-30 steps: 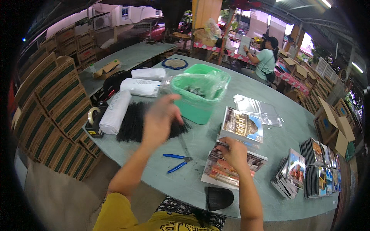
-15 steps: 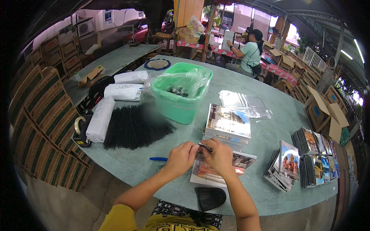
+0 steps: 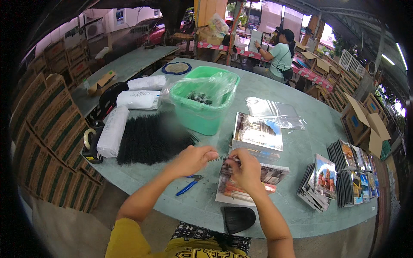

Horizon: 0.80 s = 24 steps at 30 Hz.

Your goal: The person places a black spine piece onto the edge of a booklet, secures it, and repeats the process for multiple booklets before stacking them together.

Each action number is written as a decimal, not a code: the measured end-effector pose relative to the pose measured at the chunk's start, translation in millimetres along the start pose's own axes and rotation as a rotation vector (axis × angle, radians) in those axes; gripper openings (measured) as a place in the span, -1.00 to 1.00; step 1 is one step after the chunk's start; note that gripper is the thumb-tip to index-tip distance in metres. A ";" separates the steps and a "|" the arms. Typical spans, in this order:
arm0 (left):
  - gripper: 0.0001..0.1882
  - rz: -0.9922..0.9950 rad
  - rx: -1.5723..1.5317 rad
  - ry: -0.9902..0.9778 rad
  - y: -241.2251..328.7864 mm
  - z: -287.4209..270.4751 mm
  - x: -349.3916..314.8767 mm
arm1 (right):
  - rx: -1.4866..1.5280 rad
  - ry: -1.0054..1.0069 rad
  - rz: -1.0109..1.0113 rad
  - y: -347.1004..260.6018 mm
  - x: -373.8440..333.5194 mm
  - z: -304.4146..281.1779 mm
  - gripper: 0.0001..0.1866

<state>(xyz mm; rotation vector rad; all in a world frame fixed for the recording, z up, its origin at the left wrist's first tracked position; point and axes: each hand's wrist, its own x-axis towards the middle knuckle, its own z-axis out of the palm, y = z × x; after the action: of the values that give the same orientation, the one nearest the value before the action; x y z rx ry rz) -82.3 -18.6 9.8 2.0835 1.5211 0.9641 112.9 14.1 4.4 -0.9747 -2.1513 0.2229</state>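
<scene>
My left hand is closed, pinching one end of a thin black spiral binding coil. The coil stretches across to my right hand, whose thumb and fingers pinch together at the upper edge of an open notebook. How far the coil passes through the pages is hidden by the fingers. The notebook has photo-printed pages, one part lying flat and another standing up. Blue-handled pliers lie beneath my left forearm. A black rounded pad rests at the table's near edge.
Behind the notebook stands a notebook stack, with clear plastic sleeves beyond. A green bin sits beside a pile of black coils and white wrapped rolls. Finished-looking notebooks fill the right. A person works farther back.
My left hand has moved left and slightly up, away from my right, so the coil now shows between them. The pliers' jaws, covered by my forearm before, have come into sight.
</scene>
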 end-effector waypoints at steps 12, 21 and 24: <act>-0.72 0.379 0.370 0.292 1.6 19.8 -10.4 | -0.077 -0.066 0.033 7.3 -2.6 -0.8 -0.78; -0.43 -0.036 0.497 -0.334 -78.7 38.6 -82.5 | 0.057 -0.052 0.029 8.7 -5.9 -1.0 -0.79; -0.47 -0.141 0.554 -0.484 -72.7 41.1 -84.6 | -0.073 -0.065 -0.043 6.0 -5.6 1.0 -0.81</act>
<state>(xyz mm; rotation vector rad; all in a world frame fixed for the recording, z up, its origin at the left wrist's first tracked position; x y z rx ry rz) -116.5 -69.7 -91.9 2.2856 1.7517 -0.0459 118.0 14.4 -2.0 -0.9735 -2.2512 0.1578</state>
